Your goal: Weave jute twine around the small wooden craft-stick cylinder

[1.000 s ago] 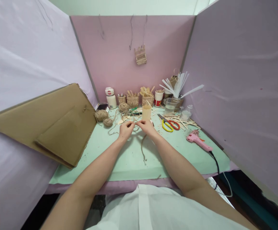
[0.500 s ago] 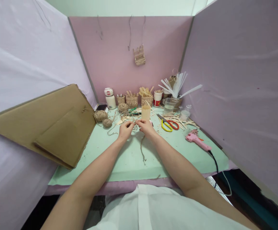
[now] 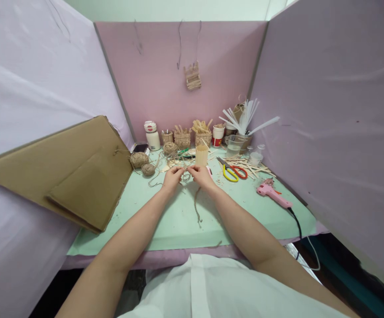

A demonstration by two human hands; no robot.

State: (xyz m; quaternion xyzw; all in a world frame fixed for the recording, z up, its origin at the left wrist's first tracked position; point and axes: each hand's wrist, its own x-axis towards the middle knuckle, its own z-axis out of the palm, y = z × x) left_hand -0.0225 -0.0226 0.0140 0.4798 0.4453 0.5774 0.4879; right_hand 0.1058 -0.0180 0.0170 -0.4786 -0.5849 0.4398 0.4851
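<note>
My left hand (image 3: 173, 178) and my right hand (image 3: 200, 175) meet over the middle of the table, fingertips pinched close together. Both pinch a thin piece of twine (image 3: 186, 177), whose loop hangs between them. A longer strand of twine (image 3: 196, 206) trails on the tabletop below my right hand. Just behind the right fingers stands a small pale cup of wooden sticks (image 3: 201, 155). Loose tangled twine lies behind my left hand, with twine balls (image 3: 139, 160) off to its left.
Scissors (image 3: 233, 170) with yellow and red handles lie to the right, near scattered wood strips (image 3: 251, 168). A pink glue gun (image 3: 273, 194) with a cord rests at the right edge. A cardboard sheet (image 3: 79, 176) leans at left. Stick-filled baskets (image 3: 182, 140) line the back.
Both hands stay nearly in place. My left hand has shifted very slightly, and the twine loop between the hands shows more clearly.
</note>
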